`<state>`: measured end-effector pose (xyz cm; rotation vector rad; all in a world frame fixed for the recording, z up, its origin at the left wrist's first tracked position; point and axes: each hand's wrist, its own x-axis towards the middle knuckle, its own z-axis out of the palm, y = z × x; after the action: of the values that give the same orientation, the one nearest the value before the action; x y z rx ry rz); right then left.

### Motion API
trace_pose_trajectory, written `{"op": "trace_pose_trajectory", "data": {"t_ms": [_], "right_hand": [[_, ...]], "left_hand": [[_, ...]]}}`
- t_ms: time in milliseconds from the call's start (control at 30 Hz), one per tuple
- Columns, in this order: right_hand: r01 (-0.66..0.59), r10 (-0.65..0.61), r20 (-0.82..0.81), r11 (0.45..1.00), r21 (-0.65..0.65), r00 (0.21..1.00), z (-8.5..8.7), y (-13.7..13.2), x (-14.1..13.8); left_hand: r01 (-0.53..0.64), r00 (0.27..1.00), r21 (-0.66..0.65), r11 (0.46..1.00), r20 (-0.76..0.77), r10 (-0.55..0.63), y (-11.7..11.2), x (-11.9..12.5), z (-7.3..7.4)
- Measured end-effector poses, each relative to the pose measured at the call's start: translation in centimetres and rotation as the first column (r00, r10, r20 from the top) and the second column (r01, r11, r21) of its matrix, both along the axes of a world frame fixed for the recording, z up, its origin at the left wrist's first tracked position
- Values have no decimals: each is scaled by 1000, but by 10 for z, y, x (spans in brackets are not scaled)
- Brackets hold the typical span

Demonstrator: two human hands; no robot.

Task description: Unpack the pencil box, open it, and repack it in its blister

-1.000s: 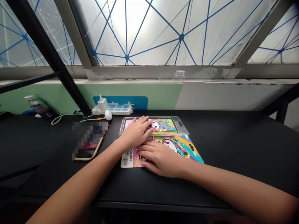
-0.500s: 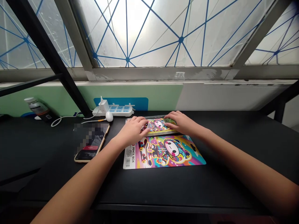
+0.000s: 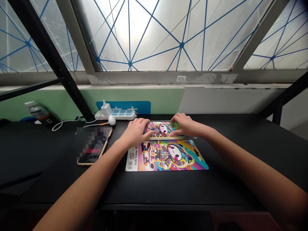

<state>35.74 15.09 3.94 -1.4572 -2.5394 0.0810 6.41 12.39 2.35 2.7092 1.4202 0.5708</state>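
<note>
A pencil box [image 3: 160, 129] with a colourful cartoon figure on its lid lies across the desk, just behind a matching printed card [image 3: 168, 155] that reads "PENCIL BOX". My left hand [image 3: 137, 132] holds the box's left end, thumb at the front and fingers over the far side. At the right end, my right hand [image 3: 184, 125] grips it the same way, beside a green patch on the lid. Both hands are closed around the ends, and their fingertips are partly hidden. A pale strip runs along the box's front edge and pokes out past the right hand.
Left of the hands lies a phone [image 3: 92, 149] with a pale pencil-like stick along its side. Behind it are a white power strip [image 3: 122, 113], a cable with a round white plug and a bottle [image 3: 39, 112]. Black metal bars [image 3: 51, 61] slant at both sides.
Both hands stay on the pencil box, while the view shifts slightly. My right thumb sits lower at the box's front, and the pale strip along the front edge now shows past the right end.
</note>
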Motion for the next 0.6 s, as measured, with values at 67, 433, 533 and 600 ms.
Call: {"op": "trace_pose_trajectory", "data": {"t_ms": [67, 433, 533, 600], "right_hand": [[7, -6, -18, 998, 63, 1000, -2, -7, -3], [-59, 125, -111, 883, 466, 986, 24, -71, -11], [-140, 232, -79, 788, 599, 969, 21, -106, 2], [-185, 277, -52, 758, 626, 959, 8, -129, 10]], "left_hand": [[-35, 999, 23, 999, -4, 36, 2, -4, 2], [101, 995, 269, 958, -54, -89, -36, -27, 47], [125, 988, 419, 899, 29, -151, -76, -32, 36], [230, 965, 476, 849, -2, -261, -99, -32, 19]]}}
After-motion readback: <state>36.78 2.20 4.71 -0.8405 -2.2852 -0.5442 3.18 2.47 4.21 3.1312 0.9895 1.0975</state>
